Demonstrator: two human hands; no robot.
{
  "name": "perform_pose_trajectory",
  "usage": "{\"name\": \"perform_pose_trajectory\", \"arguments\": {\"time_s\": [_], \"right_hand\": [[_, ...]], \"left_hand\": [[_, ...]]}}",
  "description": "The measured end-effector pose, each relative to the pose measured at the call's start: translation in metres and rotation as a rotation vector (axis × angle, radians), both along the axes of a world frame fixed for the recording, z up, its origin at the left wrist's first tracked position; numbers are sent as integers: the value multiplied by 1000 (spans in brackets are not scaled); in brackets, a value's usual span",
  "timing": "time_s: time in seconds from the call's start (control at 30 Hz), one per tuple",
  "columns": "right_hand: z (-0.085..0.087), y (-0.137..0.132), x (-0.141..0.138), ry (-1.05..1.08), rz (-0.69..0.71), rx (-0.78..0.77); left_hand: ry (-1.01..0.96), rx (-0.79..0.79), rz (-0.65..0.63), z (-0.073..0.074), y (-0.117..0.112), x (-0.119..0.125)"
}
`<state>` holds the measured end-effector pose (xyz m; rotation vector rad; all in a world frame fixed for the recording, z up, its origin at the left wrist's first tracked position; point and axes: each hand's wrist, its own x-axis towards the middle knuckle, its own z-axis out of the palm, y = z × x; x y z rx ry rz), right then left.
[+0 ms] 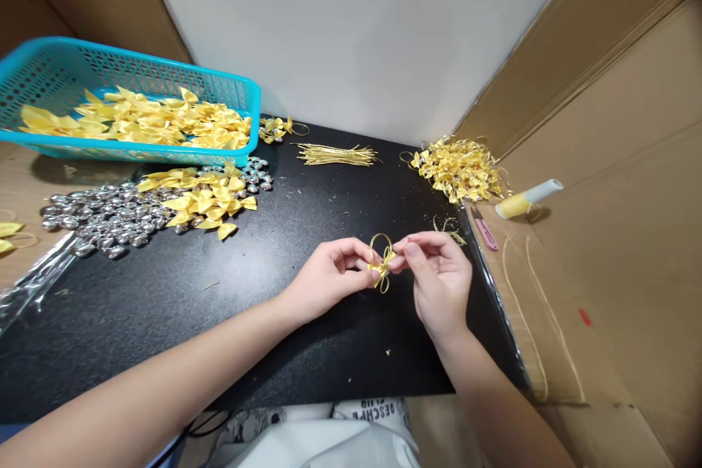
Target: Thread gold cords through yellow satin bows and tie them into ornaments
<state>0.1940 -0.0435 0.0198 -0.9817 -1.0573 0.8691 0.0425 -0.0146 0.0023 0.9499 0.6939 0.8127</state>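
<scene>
A small yellow ribbon bow [377, 272] with gold cord looped around it is held above the black tabletop. My left hand [332, 274] is closed on the bow's left side, thumb in front and fingers behind. One round loop of gold cord [379, 237] stands up over the bow, and smaller loops hang below. From the right, my right hand [439, 274] pinches at the gold cord beside the bow, thumb against the fingertips. The exact bit of cord in that pinch is mostly hidden by the fingers.
A turquoise basket [249, 113] of yellow bows stands at the back left. Before it lie silver bells [118, 216] and loose bows [211, 201]. Gold cords [337, 155] lie at the back, finished-looking bows [458, 168] at right, near a pink cutter [485, 230] and a spool [526, 199].
</scene>
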Motion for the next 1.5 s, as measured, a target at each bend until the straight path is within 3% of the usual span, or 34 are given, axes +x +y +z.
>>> {"name": "perform_pose_trajectory", "arguments": {"time_s": [0.27,0.57,0.97,1.27,1.5], "right_hand": [[0,-3,-6,-48,20,-63],[-1,-2,-6,-49,47,-103],[-3,-2,-4,29,55,-65],[-4,-5,-4,-7,43,-42],[-4,-6,-5,4,60,-38]], "left_hand": [[170,-90,-6,5,-2,1],[180,116,-135,7,-1,0],[173,95,-47,4,2,-3],[59,-31,-81,12,0,-1],[93,-28,-82,7,0,-1]]}}
